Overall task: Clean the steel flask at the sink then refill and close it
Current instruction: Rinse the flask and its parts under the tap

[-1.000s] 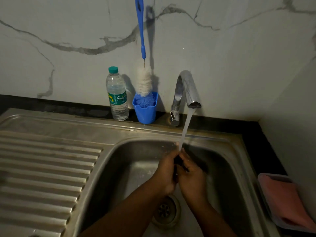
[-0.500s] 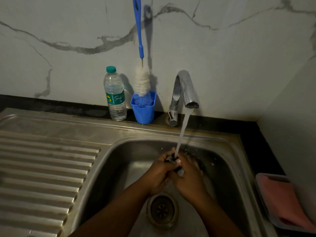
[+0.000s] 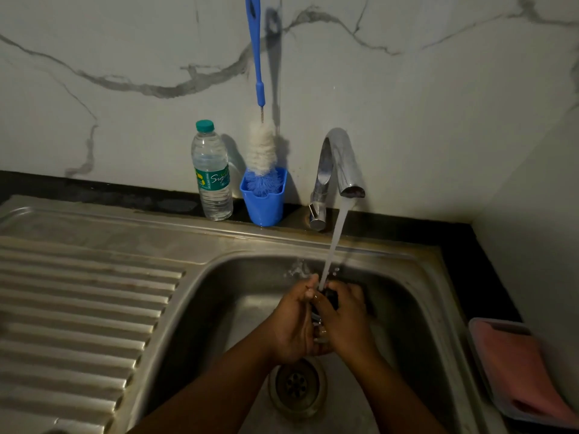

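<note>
Both of my hands are together in the sink basin, under the stream of water running from the steel tap. My left hand and my right hand are closed around a small dark object. The water lands on it and splashes off. Most of the object is hidden by my fingers, and I cannot tell what it is. No steel flask is in view.
A plastic water bottle and a blue cup holding a long blue bottle brush stand against the wall behind the sink. The ribbed drainboard lies left, the drain below my hands, and a tray with a pink cloth right.
My fingers have shifted against each other around the dark object under the stream. The hands stay at the same spot in the basin, and water keeps running.
</note>
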A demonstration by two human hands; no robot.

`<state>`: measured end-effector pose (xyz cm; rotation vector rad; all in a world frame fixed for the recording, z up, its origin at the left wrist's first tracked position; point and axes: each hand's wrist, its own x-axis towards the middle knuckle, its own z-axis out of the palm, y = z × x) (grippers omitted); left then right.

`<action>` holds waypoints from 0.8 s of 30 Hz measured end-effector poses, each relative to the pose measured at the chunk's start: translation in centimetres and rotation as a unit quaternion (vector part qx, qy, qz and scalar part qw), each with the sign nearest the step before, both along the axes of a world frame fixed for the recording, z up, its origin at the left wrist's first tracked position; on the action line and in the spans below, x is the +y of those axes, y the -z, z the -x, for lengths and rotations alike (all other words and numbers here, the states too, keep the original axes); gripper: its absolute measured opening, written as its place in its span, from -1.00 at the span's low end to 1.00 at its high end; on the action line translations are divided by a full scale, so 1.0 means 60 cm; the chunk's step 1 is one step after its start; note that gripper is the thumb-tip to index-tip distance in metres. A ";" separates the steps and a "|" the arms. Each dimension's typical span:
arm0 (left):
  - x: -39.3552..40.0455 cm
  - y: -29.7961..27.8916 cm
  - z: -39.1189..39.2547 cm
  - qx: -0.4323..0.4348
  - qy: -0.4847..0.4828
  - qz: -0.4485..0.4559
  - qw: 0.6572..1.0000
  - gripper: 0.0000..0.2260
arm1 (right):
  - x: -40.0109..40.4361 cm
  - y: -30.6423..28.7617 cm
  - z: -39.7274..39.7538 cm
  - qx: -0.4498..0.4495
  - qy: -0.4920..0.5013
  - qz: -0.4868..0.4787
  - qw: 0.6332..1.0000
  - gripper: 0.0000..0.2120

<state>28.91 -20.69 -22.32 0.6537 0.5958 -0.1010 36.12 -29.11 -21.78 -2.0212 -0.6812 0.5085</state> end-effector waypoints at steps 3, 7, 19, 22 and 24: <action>0.013 0.004 0.004 0.021 -0.003 -0.029 0.999 -0.39 | 0.005 -0.009 -0.001 0.142 -0.021 -0.062 0.988 -0.79; 0.015 0.011 0.010 -0.007 -0.016 0.035 0.999 -0.54 | 0.017 -0.041 -0.021 0.238 0.024 -0.068 0.969 -0.66; 0.023 0.003 -0.013 -0.002 -0.200 0.220 0.955 -0.47 | -0.016 0.000 0.037 -0.146 -0.044 0.073 0.986 -0.22; 0.007 0.005 -0.010 0.011 -0.199 0.229 0.953 -0.50 | -0.024 0.020 0.049 -0.238 -0.069 0.163 0.955 -0.15; -0.003 0.004 -0.008 0.019 -0.197 0.217 0.956 -0.53 | -0.025 0.025 0.046 -0.227 -0.028 0.156 0.961 -0.13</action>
